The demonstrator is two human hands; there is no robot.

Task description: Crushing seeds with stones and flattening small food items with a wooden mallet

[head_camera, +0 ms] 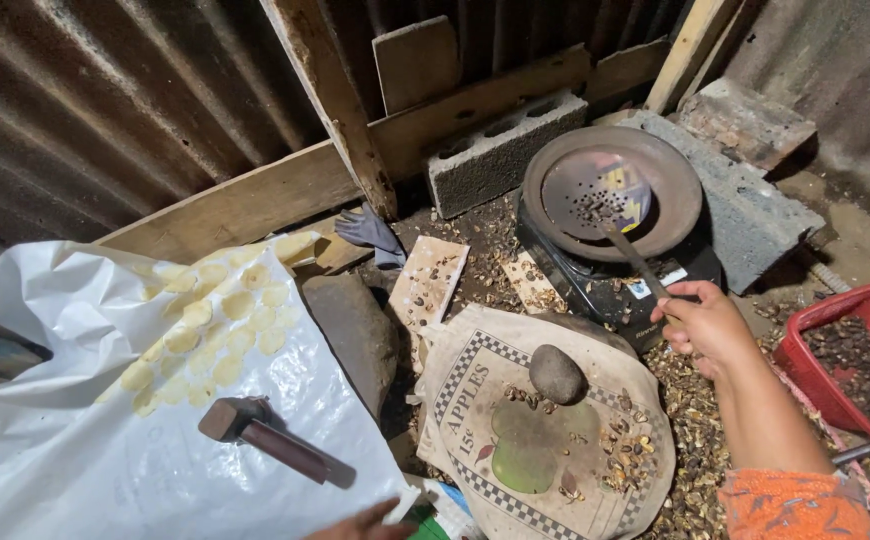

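your right hand [700,325] grasps the skimmer [595,190] handle, its perforated disc in the pan [675,215] at twelve o'clock. your left hand [365,522] shows at six o'clock; i cannot tell its grip.

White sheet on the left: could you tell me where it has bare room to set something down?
The white sheet is bare below the yellow discs and left of the hammer. The cloth beside the stone is crowded with shells.
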